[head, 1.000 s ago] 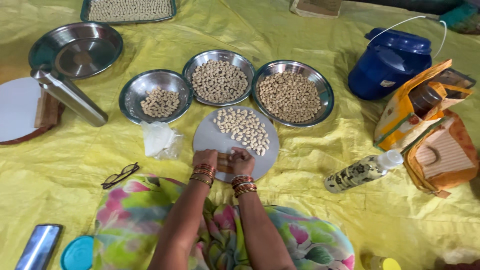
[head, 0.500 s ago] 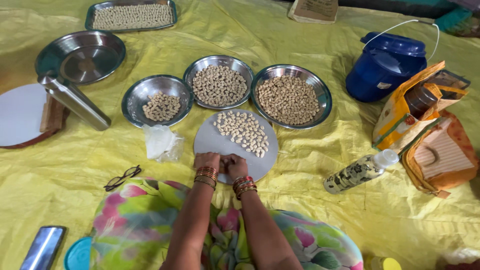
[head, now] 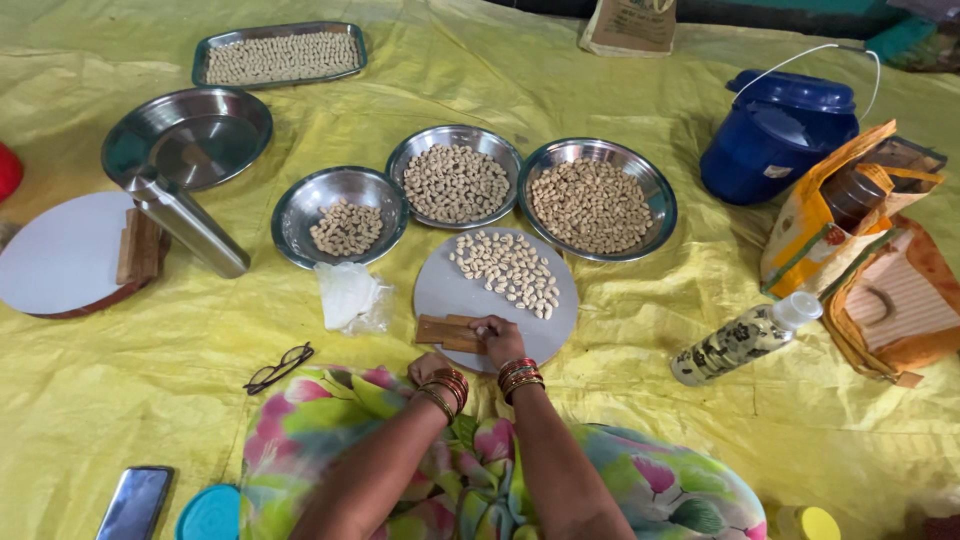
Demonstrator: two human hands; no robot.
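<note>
Yellow plastic sheeting (head: 620, 400) covers the floor, and the person sits at its near edge with a round grey board (head: 445, 290) just in front of the knees, close enough that both arms reach it without stretching. The right hand (head: 497, 338) rests on the near part of the board with its fingers curled narrowly, pinching what looks like a single pale nut against a small wooden block (head: 445, 331); the piece is too small to make out surely. The left hand (head: 428, 368) sits just off the board's near rim, loosely closed, and whether it holds anything I cannot tell. Red and gold bangles (head: 520, 377) ring both wrists. A loose heap of pale nuts (head: 508, 272) lies on the far half of the board, leaving the near half bare as working room around the block. Three steel bowls stand in an arc just beyond the board, each within reach: a left bowl (head: 342, 215) with only a few nuts, a middle bowl (head: 455, 182) and a right bowl (head: 596, 200) both well filled, an arrangement that suits keeping separate lots apart. A crumpled clear bag (head: 350, 296) lies beside the board's left edge, and spectacles (head: 278, 367) lie folded near the left knee. Farther left are an empty steel dish (head: 185, 135) and a steel cylinder (head: 188, 224) lying tilted; a blue lidded bucket (head: 780, 130) stands well to the right.
</note>
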